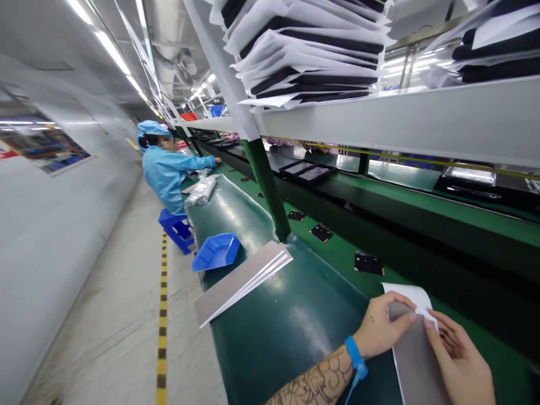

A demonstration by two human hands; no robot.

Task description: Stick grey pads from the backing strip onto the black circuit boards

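At the lower right, my left hand [382,329] pinches the upper left edge of a grey sheet with a white backing [411,351] that lies on the green bench mat [291,326]. A blue wrist strap [355,356] circles that wrist. My right hand [459,360] holds the sheet's right side, with its fingers curled at the folded white corner. Both hands are closed on the sheet.
A stack of grey and white sheets [242,278] lies to the left beside a blue bin [216,251]. Small black parts [369,263] ride the conveyor. A green post [268,185] carries a shelf of black and white stacks [307,50]. A co-worker in blue [169,169] sits further along.
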